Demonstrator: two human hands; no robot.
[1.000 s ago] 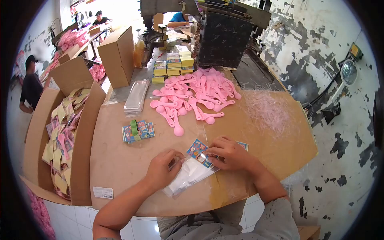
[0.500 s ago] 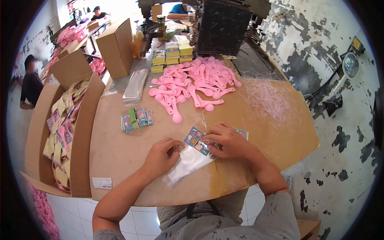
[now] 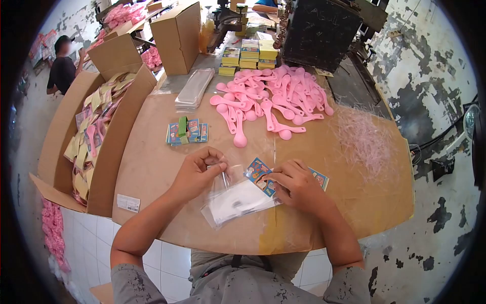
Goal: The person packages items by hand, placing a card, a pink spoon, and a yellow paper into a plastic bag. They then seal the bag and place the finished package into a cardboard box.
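Observation:
My left hand (image 3: 198,173) pinches a clear plastic bag (image 3: 218,186) between thumb and fingers and lifts it off the cardboard. Below it, more clear bags (image 3: 240,201) lie flat with a whitish shine. My right hand (image 3: 299,186) grips a blue printed card (image 3: 258,171), tilted just right of the lifted bag and apart from my left hand. Partly hidden behind my right hand are further blue cards (image 3: 320,178). Beyond my hands spreads a heap of pink plastic spoons (image 3: 276,96). A banded stack of blue cards (image 3: 188,133) sits to the left.
On the left stands an open carton (image 3: 121,147) full of packed cards and spoons. Wrapped clear bags (image 3: 195,88) and yellow-edged card stacks (image 3: 250,53) lie farther back, near a black machine (image 3: 319,35). Plastic shreds (image 3: 367,139) cover the right side. A person (image 3: 63,66) stands at far left.
My left hand has moved up and left, drawing one bag away from the others. The card stays in my right hand. My head view has shifted, so the scene sits farther right.

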